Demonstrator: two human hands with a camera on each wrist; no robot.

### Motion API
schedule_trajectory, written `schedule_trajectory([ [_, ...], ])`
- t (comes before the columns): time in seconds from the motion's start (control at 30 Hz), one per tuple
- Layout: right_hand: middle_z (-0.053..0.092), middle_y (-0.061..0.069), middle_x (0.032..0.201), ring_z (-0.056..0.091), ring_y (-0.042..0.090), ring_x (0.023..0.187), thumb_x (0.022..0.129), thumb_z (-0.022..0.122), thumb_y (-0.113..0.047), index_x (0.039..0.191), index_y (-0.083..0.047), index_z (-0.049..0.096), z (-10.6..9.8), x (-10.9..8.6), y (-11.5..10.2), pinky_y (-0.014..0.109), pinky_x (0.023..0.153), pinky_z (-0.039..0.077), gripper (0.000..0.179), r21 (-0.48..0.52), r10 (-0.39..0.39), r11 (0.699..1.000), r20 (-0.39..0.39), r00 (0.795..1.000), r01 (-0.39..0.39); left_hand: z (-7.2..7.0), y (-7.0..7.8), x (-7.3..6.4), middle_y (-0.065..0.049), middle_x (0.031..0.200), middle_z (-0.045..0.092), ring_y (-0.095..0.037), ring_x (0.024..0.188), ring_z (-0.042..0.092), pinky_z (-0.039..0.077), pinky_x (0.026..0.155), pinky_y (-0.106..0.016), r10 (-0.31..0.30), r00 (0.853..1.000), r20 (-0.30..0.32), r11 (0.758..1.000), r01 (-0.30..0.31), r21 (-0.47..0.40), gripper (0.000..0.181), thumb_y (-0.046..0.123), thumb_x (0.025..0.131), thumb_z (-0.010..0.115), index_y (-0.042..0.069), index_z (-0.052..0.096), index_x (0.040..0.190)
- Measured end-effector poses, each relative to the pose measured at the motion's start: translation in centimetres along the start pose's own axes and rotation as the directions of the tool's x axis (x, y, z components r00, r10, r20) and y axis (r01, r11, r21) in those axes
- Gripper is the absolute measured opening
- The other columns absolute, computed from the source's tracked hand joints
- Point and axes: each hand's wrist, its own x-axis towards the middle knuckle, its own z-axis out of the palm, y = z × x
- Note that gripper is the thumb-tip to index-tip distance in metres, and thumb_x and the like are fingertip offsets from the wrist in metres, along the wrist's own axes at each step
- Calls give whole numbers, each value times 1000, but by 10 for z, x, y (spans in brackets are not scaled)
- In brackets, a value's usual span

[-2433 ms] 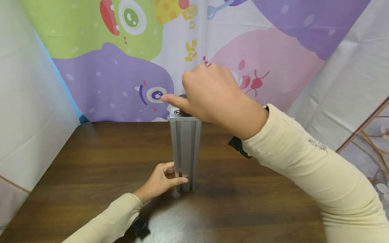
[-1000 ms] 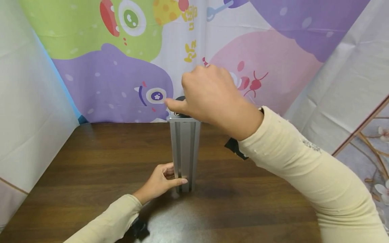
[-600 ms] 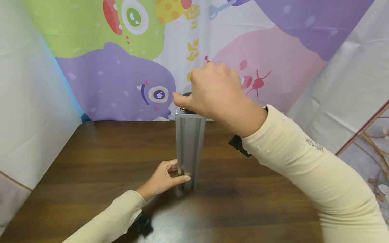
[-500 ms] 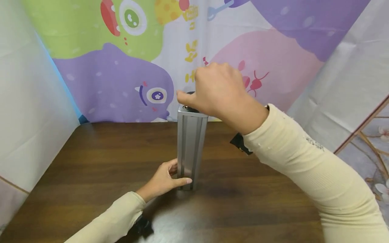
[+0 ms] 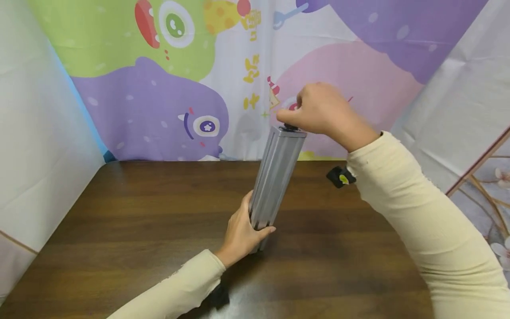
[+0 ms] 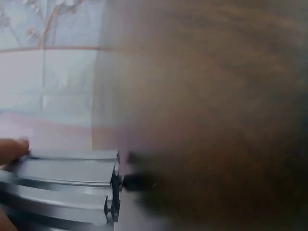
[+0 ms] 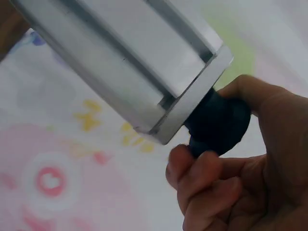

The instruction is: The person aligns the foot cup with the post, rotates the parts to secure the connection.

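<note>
A silver, grooved aluminium profile [image 5: 276, 177] stands tilted to the right in the head view, with a flat end plate on top. My left hand [image 5: 241, 232] grips it near the bottom, thumb across the front face; its other fingers are mostly hidden behind. At the top end, my right hand [image 5: 326, 108] holds a dark round knob or foot [image 7: 219, 125] that sits against the end plate, its fingers curled around it in the right wrist view. In the left wrist view, a blurred black shape [image 6: 137, 183] sticks out past the end plate. Whether the lower end touches the table cannot be told.
A brown wooden table [image 5: 119, 230] lies beneath both hands. Behind it hangs a cartoon-printed curtain [image 5: 171, 106], with white cloth [image 5: 36, 133] at the left side. A black wrist-worn device [image 5: 340, 177] hangs under the right sleeve.
The profile has gone from nearly upright to leaning right. Both hands have moved right with it, and the left hand has risen slightly. More of the dark knob's base shows.
</note>
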Motion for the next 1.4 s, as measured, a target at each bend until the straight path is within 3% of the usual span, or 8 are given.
schedule_trajectory([
  [0.2, 57, 2, 51, 50, 15, 49, 86, 55, -40, 61, -5, 60, 17, -7, 68, 27, 49, 39, 43, 212, 173, 955, 174, 970, -208, -10, -10, 7, -11, 109, 67, -24, 93, 64, 53, 78, -41, -28, 996, 80, 1000, 26, 14, 75, 24, 66, 90, 5, 53, 129],
  [0.43, 58, 1, 59, 51, 7, 51, 96, 47, -33, 87, 0, 60, 80, -36, 137, 20, 46, 44, 36, 533, 179, 745, 417, 891, -400, -51, -30, 29, -7, 91, 72, -13, 74, 62, 51, 65, -29, -29, 973, 228, 999, 21, 35, 55, 23, 62, 91, 6, 67, 109],
  [0.57, 63, 2, 68, 56, 6, 57, 100, 43, -35, 97, 3, 57, 125, -55, 159, 18, 52, 48, 41, 652, 144, 555, 535, 832, -516, -77, -41, 54, -2, 88, 72, -8, 71, 60, 50, 67, -28, 53, 919, 390, 994, -87, 69, 49, 28, 68, 88, 6, 68, 107],
  [0.73, 66, 8, 93, 64, 11, 77, 100, 51, -28, 121, 13, 47, 180, -79, 173, 23, 76, 55, 46, 757, 29, 345, 583, 812, -556, -96, -59, 77, -4, 99, 72, -15, 88, 64, 53, 82, -36, 99, 806, 584, 989, -144, 32, 39, 30, 81, 78, 4, 70, 108],
  [0.83, 62, 11, 107, 65, 16, 91, 100, 53, -21, 136, 14, 33, 204, -88, 175, 29, 88, 53, 54, 794, -27, 297, 563, 826, -531, -99, -70, 84, -12, 113, 69, -27, 107, 63, 51, 92, -45, 81, 745, 662, 994, -112, 4, 40, 27, 87, 73, -1, 67, 114],
  [0.93, 59, 13, 110, 65, 16, 92, 100, 53, -19, 139, 14, 28, 219, -91, 175, 28, 88, 53, 57, 815, -23, 273, 537, 843, -511, -96, -78, 89, -15, 120, 65, -30, 115, 59, 48, 97, -46, 75, 717, 693, 993, -114, 11, 44, 29, 89, 69, -4, 64, 119],
  [1.2, 63, 12, 102, 64, 10, 85, 100, 52, -17, 138, 18, 27, 243, -84, 166, 21, 77, 54, 58, 826, 77, 250, 504, 860, -506, -84, -94, 94, -14, 122, 65, -29, 117, 58, 47, 98, -45, 5, 769, 640, 984, -118, 134, 48, 31, 88, 71, 0, 63, 123],
  [1.4, 55, 13, 109, 62, 9, 80, 102, 48, -20, 141, 17, 23, 250, -78, 164, 19, 75, 53, 60, 795, 139, 271, 525, 840, -542, -77, -97, 87, -9, 122, 61, -28, 113, 57, 46, 96, -50, 6, 823, 568, 918, -230, 323, 74, 45, 77, 78, 12, 52, 137],
])
